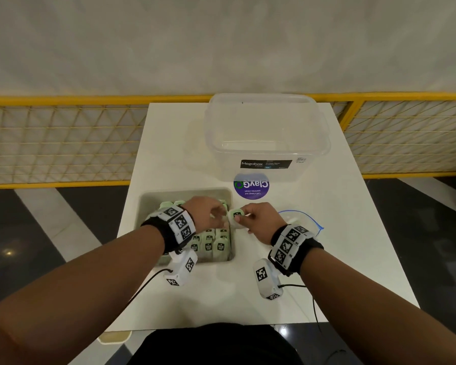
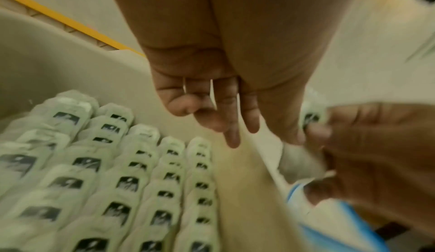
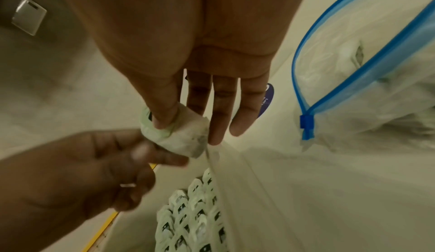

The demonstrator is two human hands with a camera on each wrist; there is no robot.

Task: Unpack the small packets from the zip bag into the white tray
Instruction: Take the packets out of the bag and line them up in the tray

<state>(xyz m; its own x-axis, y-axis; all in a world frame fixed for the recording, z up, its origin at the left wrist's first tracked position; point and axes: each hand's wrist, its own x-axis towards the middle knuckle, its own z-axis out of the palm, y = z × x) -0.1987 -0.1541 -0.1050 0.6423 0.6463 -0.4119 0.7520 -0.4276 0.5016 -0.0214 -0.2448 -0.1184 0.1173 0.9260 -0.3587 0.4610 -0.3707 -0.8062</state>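
A white table point(image 1: 327, 259) is carrying everything. The white tray point(image 1: 153, 198) is sitting directly beneath the left hand point(image 1: 208, 214), its floor packed with rows of pale green packets point(image 1: 208, 246). The zip bag point(image 1: 300, 219) is lying just beyond the right hand point(image 1: 258, 219) — blue seal gaping. Farther ahead of both hands, a clear plastic box point(image 1: 266, 138) is standing, a round purple sticker point(image 1: 251, 187) lying before it.
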